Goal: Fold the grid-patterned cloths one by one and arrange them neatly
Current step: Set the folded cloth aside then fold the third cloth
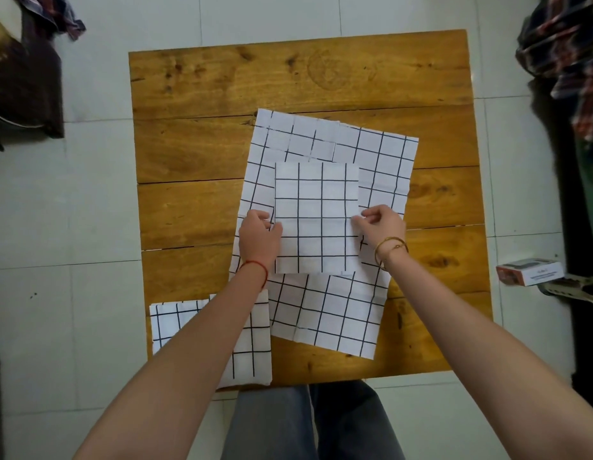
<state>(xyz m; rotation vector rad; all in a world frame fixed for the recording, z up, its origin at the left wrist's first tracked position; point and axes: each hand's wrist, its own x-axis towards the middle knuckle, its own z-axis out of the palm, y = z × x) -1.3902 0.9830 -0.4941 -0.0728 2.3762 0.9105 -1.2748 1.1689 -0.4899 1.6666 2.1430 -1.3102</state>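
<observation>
Now I see my left hand and right hand pinching the side edges of a folded cloth lying on an unfolded cloth mid-worktop, with another folded cloth at the near left corner.

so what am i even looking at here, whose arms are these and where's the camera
There is no machine here. The single picture comes from a camera worn on a person's head, looking down at their own bare arms. Below is a wooden table on a tiled floor. A folded grid cloth lies on top of a larger unfolded grid cloth. The left hand holds the folded cloth's left edge, and the right hand pinches its right edge with the fingers. A second folded cloth sits at the near left corner, partly under the left arm. A small box lies on the floor to the right.
</observation>
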